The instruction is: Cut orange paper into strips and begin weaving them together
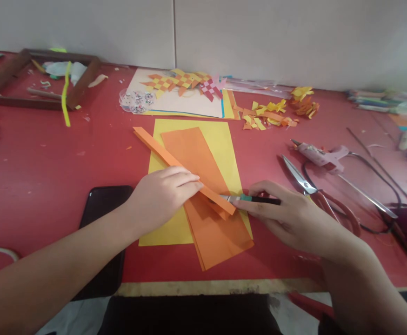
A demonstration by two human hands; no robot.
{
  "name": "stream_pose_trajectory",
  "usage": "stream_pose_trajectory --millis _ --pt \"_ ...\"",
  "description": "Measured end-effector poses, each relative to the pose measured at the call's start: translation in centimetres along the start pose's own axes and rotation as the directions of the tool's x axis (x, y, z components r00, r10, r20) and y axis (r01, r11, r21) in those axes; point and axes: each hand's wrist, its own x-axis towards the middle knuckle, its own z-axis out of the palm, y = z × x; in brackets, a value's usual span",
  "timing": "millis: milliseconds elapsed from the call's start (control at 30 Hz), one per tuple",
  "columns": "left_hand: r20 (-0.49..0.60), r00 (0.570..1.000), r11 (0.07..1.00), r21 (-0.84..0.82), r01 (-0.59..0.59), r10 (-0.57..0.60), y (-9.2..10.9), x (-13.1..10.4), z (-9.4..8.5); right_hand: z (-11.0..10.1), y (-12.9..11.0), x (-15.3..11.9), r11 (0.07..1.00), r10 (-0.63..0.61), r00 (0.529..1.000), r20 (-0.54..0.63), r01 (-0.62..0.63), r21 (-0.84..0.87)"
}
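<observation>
My left hand [164, 190] is closed on a narrow folded orange paper strip [154, 145], which slants down to the right. In my right hand [290, 218] is a craft knife [264, 200] with a black and green handle. Its metal blade sits at the lower right end of the strip, partly hidden by the paper, so I cannot tell how deep it reaches into the fold. Beneath the strip lies a folded orange paper sheet [224, 237], tilted across a yellow paper sheet [164, 232].
A black phone [102, 251] lies left of the papers. Scissors [303, 181] and a pink glue gun [322, 156] with its cord lie to the right. At the back are woven paper fish [182, 81], paper scraps [269, 114], a bead container [136, 101] and a wooden frame [4, 83].
</observation>
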Motion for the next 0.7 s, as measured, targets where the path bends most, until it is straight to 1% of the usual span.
stream_pose_trajectory --millis 267,367,533,633,700 --pt "-0.021 0.999 0.999 -0.022 -0.025 0.025 0.0 -0.2 0.4 0.4 -1.0 0.1 0.997 -0.031 1.0 0.006 0.031 -0.076" --pt "0.019 0.998 0.998 -0.048 -0.051 0.052 -0.1 -0.3 0.6 0.5 -0.8 -0.1 0.997 -0.018 1.0 0.02 0.02 -0.08" --pt "0.1 0.985 0.99 -0.044 -0.137 0.141 0.0 0.0 0.5 0.5 -0.4 -0.4 0.997 0.024 0.998 0.059 -0.019 -0.08" --pt "0.135 0.985 0.994 -0.039 -0.105 0.109 0.8 0.2 -0.1 0.4 -0.5 -0.4 0.997 0.01 0.996 0.084 -0.003 -0.08" --pt "0.18 0.983 0.998 -0.045 -0.035 0.043 1.6 0.2 -0.7 0.3 -0.6 -0.3 0.997 -0.001 0.996 0.089 0.008 -0.079"
